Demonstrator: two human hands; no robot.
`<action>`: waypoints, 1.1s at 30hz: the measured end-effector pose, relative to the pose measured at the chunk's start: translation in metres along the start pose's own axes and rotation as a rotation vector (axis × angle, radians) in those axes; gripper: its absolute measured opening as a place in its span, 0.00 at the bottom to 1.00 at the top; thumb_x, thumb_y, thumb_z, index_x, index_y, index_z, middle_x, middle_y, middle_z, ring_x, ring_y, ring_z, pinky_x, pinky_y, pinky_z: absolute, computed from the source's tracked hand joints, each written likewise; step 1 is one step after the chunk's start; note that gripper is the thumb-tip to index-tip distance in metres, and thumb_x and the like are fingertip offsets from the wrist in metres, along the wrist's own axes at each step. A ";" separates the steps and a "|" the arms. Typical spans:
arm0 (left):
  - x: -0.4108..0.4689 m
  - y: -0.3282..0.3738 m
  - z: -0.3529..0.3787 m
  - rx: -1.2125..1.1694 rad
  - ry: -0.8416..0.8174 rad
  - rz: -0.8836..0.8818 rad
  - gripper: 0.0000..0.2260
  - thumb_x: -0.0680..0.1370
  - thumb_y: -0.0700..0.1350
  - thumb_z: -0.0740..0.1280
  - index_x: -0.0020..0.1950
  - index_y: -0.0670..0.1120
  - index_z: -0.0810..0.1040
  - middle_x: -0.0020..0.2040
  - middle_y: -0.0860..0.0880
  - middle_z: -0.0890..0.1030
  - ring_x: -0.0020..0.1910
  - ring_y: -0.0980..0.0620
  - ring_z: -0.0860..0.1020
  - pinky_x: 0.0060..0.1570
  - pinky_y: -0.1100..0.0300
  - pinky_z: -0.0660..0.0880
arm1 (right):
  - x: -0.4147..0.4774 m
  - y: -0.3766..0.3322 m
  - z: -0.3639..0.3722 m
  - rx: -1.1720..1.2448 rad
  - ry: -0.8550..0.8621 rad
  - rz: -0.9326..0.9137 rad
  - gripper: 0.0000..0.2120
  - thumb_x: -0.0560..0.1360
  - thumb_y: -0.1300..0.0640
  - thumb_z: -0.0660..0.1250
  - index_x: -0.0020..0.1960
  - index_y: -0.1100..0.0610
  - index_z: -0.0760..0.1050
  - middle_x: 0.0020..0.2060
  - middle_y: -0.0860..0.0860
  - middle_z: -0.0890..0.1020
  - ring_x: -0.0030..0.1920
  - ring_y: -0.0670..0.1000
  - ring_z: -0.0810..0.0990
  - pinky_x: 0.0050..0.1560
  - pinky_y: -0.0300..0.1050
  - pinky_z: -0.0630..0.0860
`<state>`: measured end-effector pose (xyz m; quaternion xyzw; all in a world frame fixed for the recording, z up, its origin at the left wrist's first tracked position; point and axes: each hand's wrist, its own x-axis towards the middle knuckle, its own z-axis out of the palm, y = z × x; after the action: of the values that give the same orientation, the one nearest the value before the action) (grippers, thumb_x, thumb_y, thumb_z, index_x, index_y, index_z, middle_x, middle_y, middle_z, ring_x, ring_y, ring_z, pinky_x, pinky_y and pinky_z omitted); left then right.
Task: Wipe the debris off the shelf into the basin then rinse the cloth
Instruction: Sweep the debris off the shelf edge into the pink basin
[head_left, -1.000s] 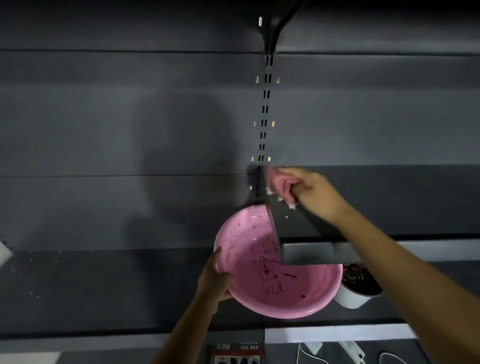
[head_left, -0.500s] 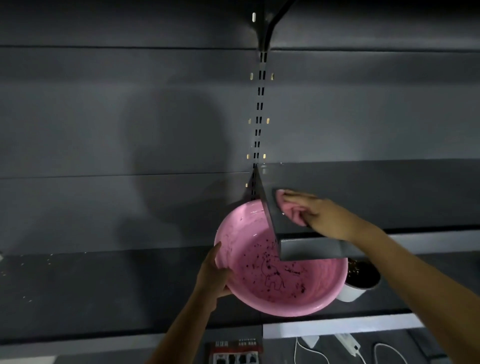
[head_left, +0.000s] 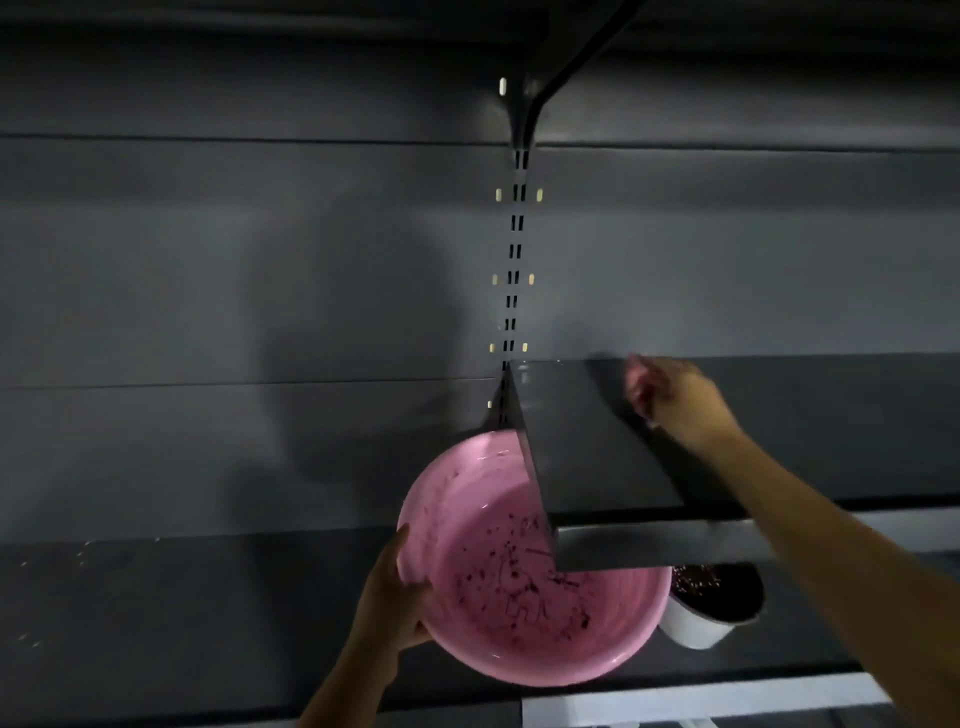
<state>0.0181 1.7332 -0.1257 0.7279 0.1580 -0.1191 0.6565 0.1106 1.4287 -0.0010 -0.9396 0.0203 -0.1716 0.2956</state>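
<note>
The cloth (head_left: 636, 376) is pink and bunched up, at two o'clock on the dark shelf (head_left: 587, 441). The right hand (head_left: 680, 400) is closed around it. The left hand (head_left: 397, 597) grips the rim of the pink basin (head_left: 467, 499) at six o'clock. To do this well, push crumbs left, over the shelf's edge, with the basin right below.

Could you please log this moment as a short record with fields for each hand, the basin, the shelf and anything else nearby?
left hand: grips the rim of the pink basin, holding it under the shelf's left end
right hand: presses the pink cloth on the shelf near the back wall
shelf: dark, its visible top looks free of debris
basin contents: dark specks scattered on the bottom
white cup: on the lower shelf, right of the basin, holding dark bits
lower shelf: a few pale crumbs at far left
</note>
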 end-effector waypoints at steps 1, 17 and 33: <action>0.001 0.002 -0.003 0.003 0.004 0.019 0.20 0.76 0.34 0.65 0.49 0.62 0.73 0.46 0.49 0.78 0.44 0.45 0.82 0.36 0.45 0.82 | 0.013 0.019 -0.003 -0.119 -0.068 0.113 0.16 0.74 0.65 0.61 0.61 0.60 0.74 0.60 0.61 0.77 0.60 0.58 0.75 0.58 0.43 0.70; 0.016 0.014 -0.009 -0.025 0.037 0.064 0.25 0.75 0.33 0.65 0.52 0.67 0.71 0.48 0.47 0.80 0.43 0.47 0.83 0.37 0.46 0.82 | 0.039 -0.052 0.067 0.066 -0.540 -0.251 0.18 0.75 0.71 0.52 0.56 0.60 0.75 0.41 0.52 0.76 0.41 0.42 0.77 0.41 0.27 0.73; 0.022 -0.026 -0.029 -0.020 0.049 -0.042 0.24 0.76 0.34 0.63 0.65 0.58 0.69 0.50 0.48 0.78 0.46 0.46 0.81 0.38 0.46 0.82 | -0.080 -0.140 0.081 0.280 -0.544 -0.139 0.22 0.75 0.65 0.55 0.68 0.53 0.68 0.62 0.52 0.78 0.61 0.48 0.76 0.58 0.35 0.69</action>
<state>0.0273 1.7661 -0.1548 0.7207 0.1904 -0.1133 0.6569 0.0534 1.5997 -0.0087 -0.9002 -0.1478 0.0649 0.4044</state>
